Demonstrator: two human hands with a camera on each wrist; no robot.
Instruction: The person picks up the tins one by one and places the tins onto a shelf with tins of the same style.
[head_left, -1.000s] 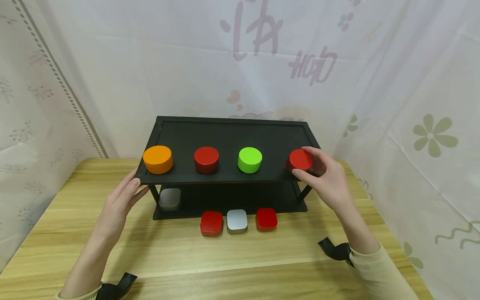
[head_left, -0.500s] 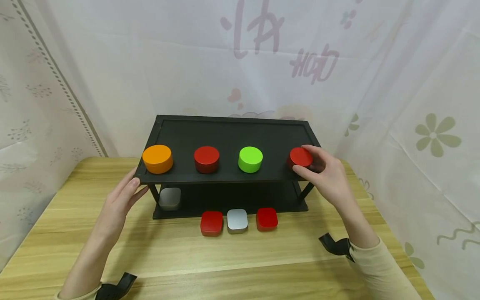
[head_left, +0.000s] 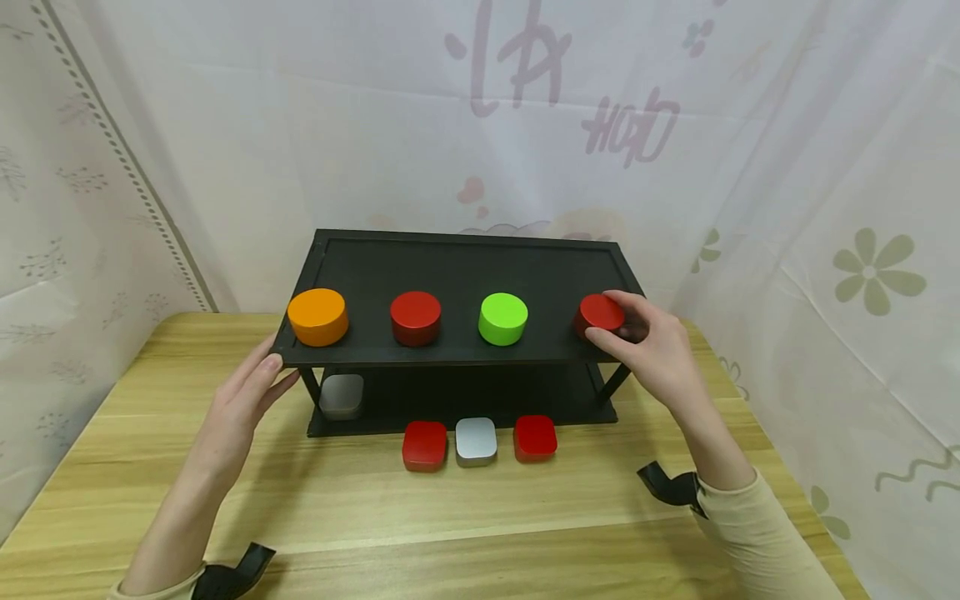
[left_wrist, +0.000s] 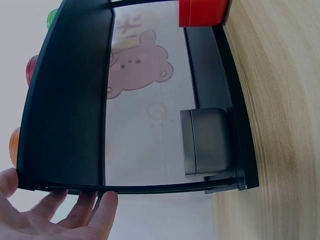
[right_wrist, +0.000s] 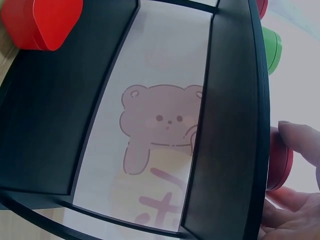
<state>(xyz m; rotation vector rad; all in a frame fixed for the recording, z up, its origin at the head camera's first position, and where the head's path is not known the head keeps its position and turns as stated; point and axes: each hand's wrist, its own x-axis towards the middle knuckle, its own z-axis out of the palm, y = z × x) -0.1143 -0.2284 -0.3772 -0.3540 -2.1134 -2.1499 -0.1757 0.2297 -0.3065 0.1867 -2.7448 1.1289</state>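
A black two-tier rack (head_left: 465,275) stands on the table. My left hand (head_left: 243,387) holds its top tier at the front left corner, thumb on the corner and fingers at the end edge, as the left wrist view shows. At the top tier's right end, my right hand (head_left: 656,350) grips a round red tin (head_left: 598,313) between thumb and fingers. Left of it, in a row, are a round green tin (head_left: 503,318), a darker red round tin (head_left: 416,317) and a round orange tin (head_left: 318,317). A square grey tin (left_wrist: 207,142) sits at the lower tier's left end.
Along the lower tier's front edge lie a square red tin (head_left: 424,446), a square silver tin (head_left: 476,442) and another square red tin (head_left: 535,438). A patterned white curtain (head_left: 420,125) hangs right behind the rack. The wooden table (head_left: 420,550) extends toward me.
The red tin in my right hand has shifted slightly, and its top looks darker. My left hand stays at the rack's corner.
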